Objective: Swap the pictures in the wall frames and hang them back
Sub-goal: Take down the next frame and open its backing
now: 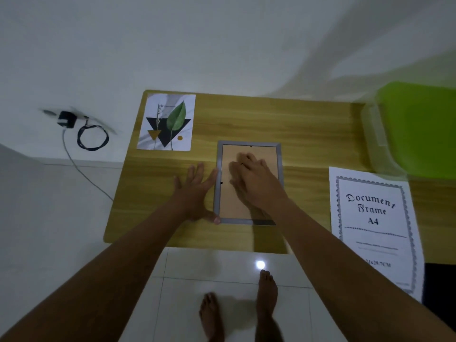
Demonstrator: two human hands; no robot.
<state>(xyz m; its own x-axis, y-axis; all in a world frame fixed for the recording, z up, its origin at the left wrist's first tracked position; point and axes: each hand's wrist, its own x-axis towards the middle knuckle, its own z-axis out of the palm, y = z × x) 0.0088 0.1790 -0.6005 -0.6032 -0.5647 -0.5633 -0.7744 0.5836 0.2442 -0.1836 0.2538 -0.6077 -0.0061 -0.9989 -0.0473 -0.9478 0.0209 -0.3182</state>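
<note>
A grey picture frame (280, 159) lies face down in the middle of the wooden table (283, 119), its brown backing board (228, 206) showing. My left hand (195, 191) lies flat on the table against the frame's left edge, fingers spread, thumb at the lower left corner. My right hand (251, 178) rests on the backing board, fingers pressing near its upper middle. A leaf print (166, 122) lies loose at the table's far left. A white "Document Frame A4" sheet (375, 225) lies at the right and hangs over the front edge.
A green plastic chair (419, 129) stands at the table's far right. A black charger with a coiled cable (84, 132) hangs on the white wall at the left. White floor tiles (222, 267) and my bare feet (266, 292) are below the table's front edge.
</note>
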